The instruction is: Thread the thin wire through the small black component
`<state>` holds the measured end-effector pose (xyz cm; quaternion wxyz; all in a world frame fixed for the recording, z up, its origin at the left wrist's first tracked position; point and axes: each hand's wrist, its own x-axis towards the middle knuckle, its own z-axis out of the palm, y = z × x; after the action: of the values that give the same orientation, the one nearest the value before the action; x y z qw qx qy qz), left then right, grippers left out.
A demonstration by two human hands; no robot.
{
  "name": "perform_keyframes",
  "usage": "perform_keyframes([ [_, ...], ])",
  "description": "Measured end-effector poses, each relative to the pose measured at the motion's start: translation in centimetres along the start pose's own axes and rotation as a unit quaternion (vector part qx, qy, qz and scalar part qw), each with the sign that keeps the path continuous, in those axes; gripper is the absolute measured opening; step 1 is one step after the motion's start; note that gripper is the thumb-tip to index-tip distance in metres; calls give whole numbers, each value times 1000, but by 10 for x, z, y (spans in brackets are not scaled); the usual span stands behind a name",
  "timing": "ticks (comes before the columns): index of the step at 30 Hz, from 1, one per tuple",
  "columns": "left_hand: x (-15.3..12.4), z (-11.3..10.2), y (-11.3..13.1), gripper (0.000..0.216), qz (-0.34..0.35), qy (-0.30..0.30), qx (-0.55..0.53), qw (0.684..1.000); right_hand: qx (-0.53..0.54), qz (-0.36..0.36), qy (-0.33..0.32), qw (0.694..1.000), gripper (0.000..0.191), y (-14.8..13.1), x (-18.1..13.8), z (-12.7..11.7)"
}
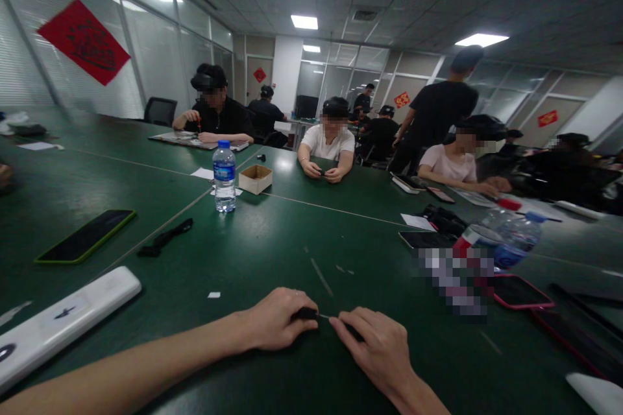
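My left hand [275, 321] rests on the dark green table [272, 240] near its front edge, fingers curled round a small black object [305, 314]. A thin pale pin or wire [325, 317] sticks out of that object toward my right hand [377, 343]. The right hand lies just to the right, its fingers pinched on a small dark piece at the wire's other end; what that piece is I cannot make out. Both forearms lie along the table.
A water bottle [224, 176] and small cardboard box [256, 178] stand mid-table. A phone [85, 236], black strap [165, 237] and white case [63, 321] lie left. A tipped bottle [509, 235] and phones [520, 292] lie right. Several people sit across the table.
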<state>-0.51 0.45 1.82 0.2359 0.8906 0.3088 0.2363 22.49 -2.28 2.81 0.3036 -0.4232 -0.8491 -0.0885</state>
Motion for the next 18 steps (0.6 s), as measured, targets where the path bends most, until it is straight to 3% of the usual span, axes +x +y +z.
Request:
perform_keyframes([
  [4,4,2,-1,22,14,-23,51,998,89,-14,7,996,33,-24,2,4],
  [8,6,3,-1,23,9,-13,62,998,88,-105,-31,990,29,-47,0,11],
  [18,2,-1,1,26,-2,13,18,1000,-33,-20,-20,999,30,3,2,-2],
])
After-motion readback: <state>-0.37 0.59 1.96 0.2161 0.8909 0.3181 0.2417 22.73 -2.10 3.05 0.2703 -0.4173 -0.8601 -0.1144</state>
